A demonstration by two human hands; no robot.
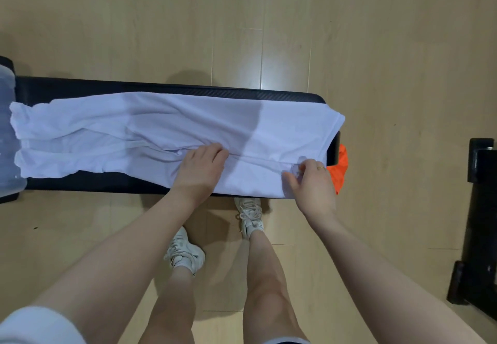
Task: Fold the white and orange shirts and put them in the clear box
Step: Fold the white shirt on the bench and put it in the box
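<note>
A pale wooden floor (376,48) fills the view, and across it runs a long black padded tabletop (215,91). The white shirt (166,126) lies spread along nearly its whole length, sides folded in toward the middle, its left end reaching the clear box (6,128) that sits at the tabletop's left end. The orange shirt (340,166) hangs bunched off the right end of the tabletop, mostly hidden behind the white one. A dark piece of equipment (478,222) stands on the floor at the right edge. The left hand (200,167) lies on the shirt's middle fold, fingers bent at the tips and pressing the cloth down. The right hand (313,179), a ring on one finger, pinches the shirt's hem near its right corner between thumb and curled fingers. Two white sneakers (185,252) stand on the floor below.
</note>
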